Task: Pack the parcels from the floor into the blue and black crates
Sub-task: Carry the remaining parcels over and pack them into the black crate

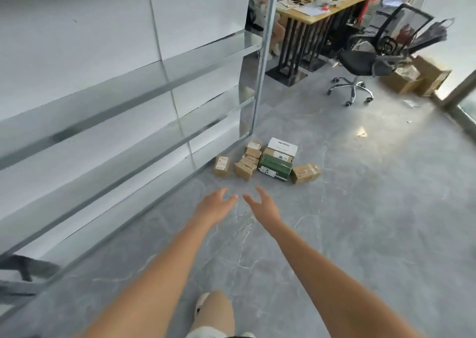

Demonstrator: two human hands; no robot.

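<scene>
Little looked done: the parcels (268,161) lay clustered on the far floor (360,209), no crates showed, and the left hand (215,206) and right hand (262,203) reached out empty, fingers spread wide.

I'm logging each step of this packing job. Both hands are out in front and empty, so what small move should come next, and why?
Probably step closer and lower both hands to the nearest small brown box. The left hand and right hand are open, hold nothing, and are short of the parcels clustered on the floor by the shelf. No crate is in view.
</scene>
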